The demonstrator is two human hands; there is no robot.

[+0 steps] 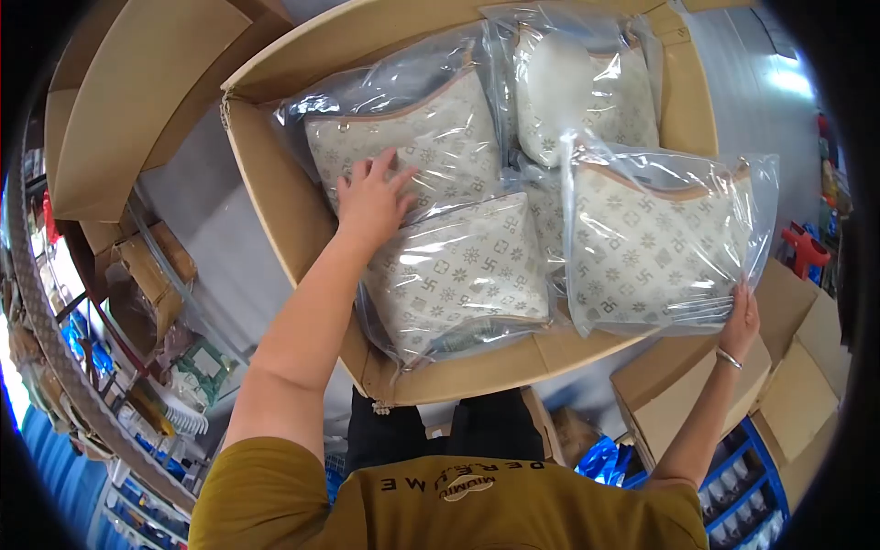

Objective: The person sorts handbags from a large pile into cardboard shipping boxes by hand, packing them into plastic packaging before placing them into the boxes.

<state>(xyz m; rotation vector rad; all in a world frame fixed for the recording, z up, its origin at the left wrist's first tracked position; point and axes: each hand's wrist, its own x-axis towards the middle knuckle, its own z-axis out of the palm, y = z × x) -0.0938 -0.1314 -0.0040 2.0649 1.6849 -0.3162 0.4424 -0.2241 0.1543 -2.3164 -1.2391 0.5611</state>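
Note:
A large cardboard box (pixel 458 380) holds several cream patterned bags in clear plastic. My left hand (pixel 371 197), fingers spread, rests on the wrapped bag (pixel 440 137) at the box's upper left. Just below it lies another wrapped bag (pixel 467 266). My right hand (pixel 744 316) grips the lower right corner of a wrapped bag (pixel 655 243), which overlaps the box's right side. At the upper right of the box sits one more wrapped bag (pixel 587 96), and part of another shows between the others.
Open cardboard boxes stand at the upper left (pixel 128 101) and lower right (pixel 802 394). A blue rack (pixel 756 458) is at the lower right, with a red object (pixel 805 249) above it. Cluttered shelving lines the left edge.

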